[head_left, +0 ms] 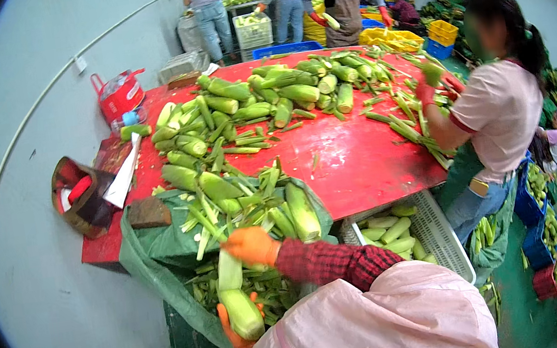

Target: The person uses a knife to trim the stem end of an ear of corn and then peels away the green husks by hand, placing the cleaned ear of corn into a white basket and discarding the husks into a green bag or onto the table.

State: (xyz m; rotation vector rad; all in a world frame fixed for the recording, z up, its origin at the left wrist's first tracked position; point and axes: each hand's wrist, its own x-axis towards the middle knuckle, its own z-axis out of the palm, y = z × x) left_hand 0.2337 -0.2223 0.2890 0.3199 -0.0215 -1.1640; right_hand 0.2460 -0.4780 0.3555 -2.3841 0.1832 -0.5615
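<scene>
My left hand (230, 328), in an orange glove, wraps round an ear of corn (243, 314) in pale green husk, with fingertips showing on its far side. Just above, my right hand (253, 246), also orange-gloved below a red-and-black plaid sleeve, is closed on a husk leaf (229, 270) at the upper end of that ear. Behind the right hand, a husked ear (303, 212) and loose leaves lie at the table edge. Stripped husks (276, 284) fill the green sheet under my hands.
A red table (348, 164) bears a long heap of corn (226, 103). A white crate (453, 242) of peeled ears stands right of my arm. A wooden block (148, 212), brown bag (82, 194) and red bag (122, 96) sit left. A co-worker (496, 100) stands at right.
</scene>
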